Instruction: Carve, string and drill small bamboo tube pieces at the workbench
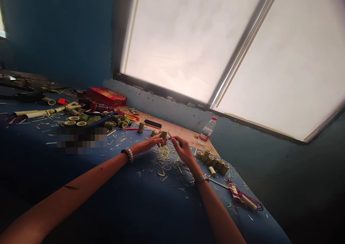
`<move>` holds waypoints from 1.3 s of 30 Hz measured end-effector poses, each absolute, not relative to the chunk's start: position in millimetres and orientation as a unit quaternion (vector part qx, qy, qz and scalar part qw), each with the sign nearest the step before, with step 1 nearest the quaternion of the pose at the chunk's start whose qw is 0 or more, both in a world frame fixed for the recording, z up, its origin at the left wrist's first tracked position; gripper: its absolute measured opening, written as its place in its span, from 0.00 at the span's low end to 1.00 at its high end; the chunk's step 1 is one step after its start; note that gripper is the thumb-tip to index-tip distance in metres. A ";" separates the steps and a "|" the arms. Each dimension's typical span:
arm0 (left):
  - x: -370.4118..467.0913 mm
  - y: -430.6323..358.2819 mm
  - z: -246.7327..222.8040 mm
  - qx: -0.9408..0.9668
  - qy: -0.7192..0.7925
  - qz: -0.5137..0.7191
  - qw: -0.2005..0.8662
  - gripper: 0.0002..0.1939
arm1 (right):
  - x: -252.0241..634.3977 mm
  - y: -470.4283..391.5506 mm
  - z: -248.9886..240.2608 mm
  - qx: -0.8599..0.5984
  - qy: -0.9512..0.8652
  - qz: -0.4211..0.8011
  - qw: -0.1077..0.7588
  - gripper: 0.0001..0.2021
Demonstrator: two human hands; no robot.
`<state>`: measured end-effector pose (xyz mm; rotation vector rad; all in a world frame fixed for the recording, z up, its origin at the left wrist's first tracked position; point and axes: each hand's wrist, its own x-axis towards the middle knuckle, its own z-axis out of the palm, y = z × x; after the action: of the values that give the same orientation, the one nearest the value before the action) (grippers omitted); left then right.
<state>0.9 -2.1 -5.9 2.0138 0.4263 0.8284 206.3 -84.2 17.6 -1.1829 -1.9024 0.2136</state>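
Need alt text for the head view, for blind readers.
Left hand holding a short bamboo tube, right hand holding a small pointed tool beside it, over pale shavings on a blue tabletop. A bottle and more tubes are at right.

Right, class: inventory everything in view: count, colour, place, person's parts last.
Bamboo tube: one, greenish, centre, held
Blade: one, colour unclear, centre, held
Shavings: many, pale, mostly centre
Bamboo row: several, tan, right
Bamboo heap: many, green and tan, left
Cord: one bundle, purple, right
Bottle: one, clear, red-capped, back right
Box: one, red, back left
Slab: one, black, back centre
Clutter: several, multicoloured, left
Tabletop: one, mostly blue, below
Window: one, white, behind
Wall: one, bluish, behind
Bracelets: two, silvery, wrists
Left hand: one, bare, centre
Right hand: one, bare, centre
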 end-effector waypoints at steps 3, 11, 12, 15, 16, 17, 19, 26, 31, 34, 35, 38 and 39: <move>-2.9 -10.5 0.3 0.818 0.146 0.307 0.463 0.09 | 206.1 -85.1 18.2 -0.467 -0.764 0.089 0.436 0.26; 3.5 -10.8 2.0 0.812 0.172 0.323 0.454 0.22 | 203.3 -90.0 20.3 -0.453 -0.775 0.094 0.430 0.26; 4.4 -10.7 2.0 0.812 0.171 0.331 0.449 0.23 | 203.0 -90.6 20.4 -0.456 -0.777 0.090 0.424 0.26; 5.6 -12.3 3.4 0.816 0.183 0.357 0.417 0.27 | 202.1 -91.9 20.4 -0.465 -0.784 0.075 0.405 0.26; 5.5 -13.3 4.0 0.816 0.194 0.364 0.406 0.27 | 201.7 -92.2 20.3 -0.468 -0.786 0.070 0.399 0.26; 5.3 -14.3 4.6 0.816 0.208 0.370 0.393 0.27 | 201.0 -92.5 20.2 -0.470 -0.787 0.067 0.394 0.26; 4.7 -15.9 5.3 0.818 0.238 0.382 0.358 0.25 | 199.2 -93.2 20.1 -0.471 -0.792 0.061 0.382 0.26; 7.4 -14.7 1.7 0.814 0.294 0.406 0.293 0.19 | 189.4 -96.2 20.3 -0.485 -0.801 0.030 0.350 0.26; 9.7 -14.2 1.1 0.806 0.312 0.404 0.299 0.18 | 180.9 -96.3 17.7 -0.507 -0.787 0.005 0.353 0.25; 9.2 -13.7 2.0 0.800 0.303 0.403 0.326 0.18 | 180.0 -92.2 15.6 -0.522 -0.772 -0.006 0.364 0.23; 8.7 -13.5 2.4 0.797 0.298 0.404 0.335 0.18 | 182.9 -89.8 15.2 -0.533 -0.759 -0.008 0.373 0.23; 6.4 -13.7 3.7 0.788 0.290 0.414 0.353 0.17 | 203.8 -81.3 15.6 -0.591 -0.696 -0.004 0.408 0.24; 5.6 -13.8 4.2 0.782 0.292 0.419 0.356 0.17 | 213.1 -79.0 16.2 -0.607 -0.674 -0.004 0.422 0.25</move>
<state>5.6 -13.8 4.2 2.0206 0.7542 1.0813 213.1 -79.0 16.2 -1.5194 -1.6880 -0.0106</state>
